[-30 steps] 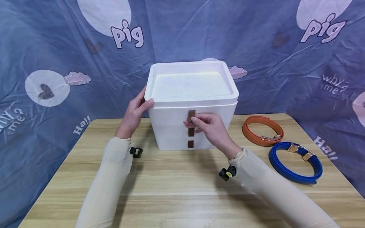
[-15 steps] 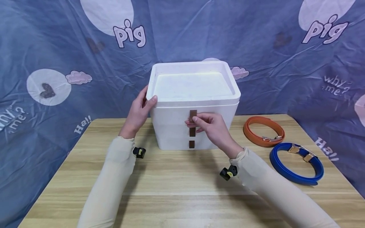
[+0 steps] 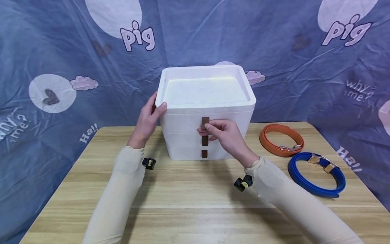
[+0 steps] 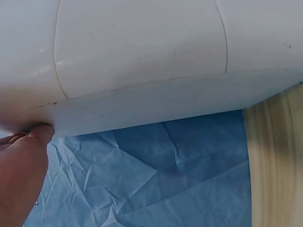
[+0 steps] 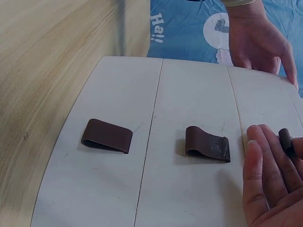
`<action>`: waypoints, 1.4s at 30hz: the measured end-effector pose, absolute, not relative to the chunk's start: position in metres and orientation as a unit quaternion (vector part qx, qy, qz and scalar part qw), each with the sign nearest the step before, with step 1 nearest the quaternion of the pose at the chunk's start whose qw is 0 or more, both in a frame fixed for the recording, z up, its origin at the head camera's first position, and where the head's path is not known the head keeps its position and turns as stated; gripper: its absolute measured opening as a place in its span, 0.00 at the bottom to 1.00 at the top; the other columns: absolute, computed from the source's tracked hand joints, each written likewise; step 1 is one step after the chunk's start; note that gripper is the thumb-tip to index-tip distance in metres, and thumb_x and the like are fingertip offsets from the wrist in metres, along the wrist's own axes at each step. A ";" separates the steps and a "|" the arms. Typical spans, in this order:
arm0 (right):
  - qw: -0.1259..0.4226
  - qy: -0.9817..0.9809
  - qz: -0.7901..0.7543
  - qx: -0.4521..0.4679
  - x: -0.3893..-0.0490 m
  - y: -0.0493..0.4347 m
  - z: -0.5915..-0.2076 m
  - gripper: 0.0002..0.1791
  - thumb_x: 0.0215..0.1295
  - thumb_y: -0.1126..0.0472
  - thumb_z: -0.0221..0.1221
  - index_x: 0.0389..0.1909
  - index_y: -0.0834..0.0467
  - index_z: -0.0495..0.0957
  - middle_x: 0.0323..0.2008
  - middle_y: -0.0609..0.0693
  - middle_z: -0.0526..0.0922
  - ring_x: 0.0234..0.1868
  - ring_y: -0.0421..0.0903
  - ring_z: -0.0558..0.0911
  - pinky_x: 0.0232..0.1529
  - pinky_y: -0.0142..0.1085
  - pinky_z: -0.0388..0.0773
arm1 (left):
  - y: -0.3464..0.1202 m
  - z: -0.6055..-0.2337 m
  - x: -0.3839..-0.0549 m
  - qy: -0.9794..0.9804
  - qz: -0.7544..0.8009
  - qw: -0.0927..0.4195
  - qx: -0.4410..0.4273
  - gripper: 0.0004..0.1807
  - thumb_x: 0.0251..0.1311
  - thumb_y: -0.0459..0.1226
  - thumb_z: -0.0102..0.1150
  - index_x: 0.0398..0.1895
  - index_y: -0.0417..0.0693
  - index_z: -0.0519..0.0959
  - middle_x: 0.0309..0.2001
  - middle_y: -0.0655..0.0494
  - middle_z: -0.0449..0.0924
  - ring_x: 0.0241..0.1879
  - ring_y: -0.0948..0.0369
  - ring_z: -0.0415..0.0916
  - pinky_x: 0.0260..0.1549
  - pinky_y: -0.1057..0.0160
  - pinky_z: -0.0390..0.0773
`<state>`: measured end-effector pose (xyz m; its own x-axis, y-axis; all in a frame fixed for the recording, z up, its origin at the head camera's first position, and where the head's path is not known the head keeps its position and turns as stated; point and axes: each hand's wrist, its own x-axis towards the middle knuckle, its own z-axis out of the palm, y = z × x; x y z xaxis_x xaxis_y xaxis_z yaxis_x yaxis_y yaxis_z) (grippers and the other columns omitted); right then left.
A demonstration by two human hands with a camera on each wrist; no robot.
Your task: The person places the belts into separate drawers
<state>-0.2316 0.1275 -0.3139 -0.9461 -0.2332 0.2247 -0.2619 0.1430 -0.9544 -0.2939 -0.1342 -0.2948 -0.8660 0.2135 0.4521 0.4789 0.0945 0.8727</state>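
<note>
A white box (image 3: 182,145) with a shallow recessed top stands toward the table's back. Seams divide its front into tiers, each with a brown loop-shaped pull tab. My right hand (image 3: 226,135) pinches the top pull tab (image 3: 205,120) between thumb and fingers. Below it are the middle tab (image 5: 206,144) and the lowest tab (image 5: 106,136), both untouched. My left hand (image 3: 147,120) grips the box's upper left corner, thumb on the front rim. Its fingers go round the left side, partly hidden in the head view. The left wrist view shows the box side (image 4: 142,47).
To the right lie a coiled orange belt (image 3: 263,144) and, nearer, a coiled blue belt (image 3: 309,184) with a gold-coloured buckle. All stand on a wooden table (image 3: 182,210). A blue printed cloth (image 3: 189,34) hangs behind and at the sides.
Both hands keep their holds and have barely moved. A horizontal seam across the box front, level with the right fingers, shows more plainly now.
</note>
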 end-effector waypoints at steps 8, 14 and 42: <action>0.009 -0.756 0.637 0.152 -0.232 0.129 -0.314 0.14 0.72 0.59 0.57 0.46 0.65 0.84 0.41 0.53 0.87 0.45 0.47 0.85 0.39 0.43 0.80 | -0.133 -0.296 -0.295 -0.734 -0.624 0.112 -0.243 0.35 0.70 0.43 0.50 0.77 0.44 0.54 0.70 0.46 0.62 0.63 0.56 0.65 0.59 0.53 0.65; 0.004 -0.765 0.630 0.132 -0.228 0.136 -0.322 0.16 0.72 0.58 0.58 0.48 0.67 0.83 0.41 0.57 0.86 0.44 0.49 0.85 0.40 0.42 0.80 | -0.133 -0.297 -0.297 -0.734 -0.622 0.113 -0.249 0.35 0.70 0.44 0.50 0.77 0.45 0.55 0.70 0.47 0.62 0.64 0.56 0.64 0.60 0.54 0.64; -0.094 -0.757 0.639 0.102 -0.222 0.138 -0.361 0.17 0.73 0.61 0.54 0.49 0.73 0.78 0.43 0.64 0.84 0.47 0.59 0.83 0.42 0.47 0.80 | -0.129 -0.296 -0.295 -0.739 -0.627 0.135 -0.206 0.35 0.69 0.42 0.51 0.75 0.40 0.57 0.69 0.44 0.63 0.62 0.56 0.66 0.58 0.53 0.66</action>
<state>-0.2222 0.1381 -0.3610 -0.9615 -0.2747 -0.0125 -0.0339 0.1634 -0.9860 -0.2948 -0.1290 -0.2957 -0.8787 0.1347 0.4579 0.4738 0.1296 0.8711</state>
